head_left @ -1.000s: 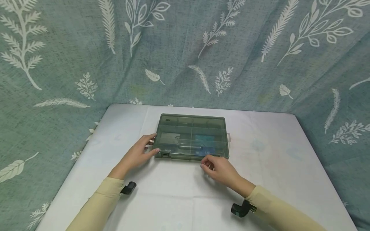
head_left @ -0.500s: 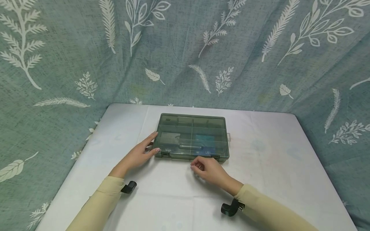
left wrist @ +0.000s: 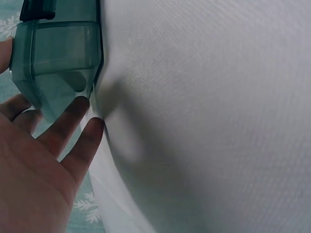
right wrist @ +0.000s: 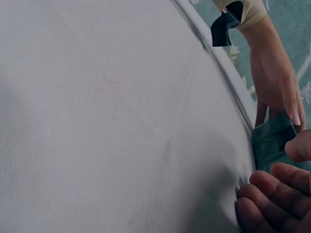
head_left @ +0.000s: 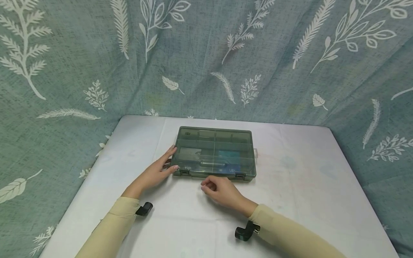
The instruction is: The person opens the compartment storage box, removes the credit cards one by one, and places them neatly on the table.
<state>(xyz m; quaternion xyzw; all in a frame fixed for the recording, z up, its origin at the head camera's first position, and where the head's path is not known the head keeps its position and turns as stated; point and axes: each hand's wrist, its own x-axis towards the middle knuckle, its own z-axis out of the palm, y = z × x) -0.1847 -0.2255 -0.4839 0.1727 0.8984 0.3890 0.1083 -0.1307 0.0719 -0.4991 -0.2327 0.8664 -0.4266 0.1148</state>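
A dark green see-through storage box [head_left: 196, 136] lies flat on the table, its lid down. Through the lid show dividers, a blue item [head_left: 229, 161] and a pale item [head_left: 189, 154]. Two dark latches, left [head_left: 185, 172] and right [head_left: 240, 176], sit along its front edge. My left hand [head_left: 155, 174] rests against the box's left end, thumb at the front corner and spread fingers along the side wall. In the left wrist view those fingertips meet its lower edge. My right hand [head_left: 222, 191], fingers loosely curled and holding nothing, hovers just before the front edge, between the latches.
A white cloth covers the table [head_left: 306, 200]. Leaf-patterned green-blue curtain [head_left: 200, 64] hangs behind and at both sides. A small clear tab [head_left: 256, 153] sticks out at the box's right side. Each wrist bears a black camera, left [head_left: 144, 209] and right [head_left: 246, 231].
My right hand has slid left along the box's front edge, uncovering the right latch. My left fingers have straightened slightly against the left side. The box stays in place.
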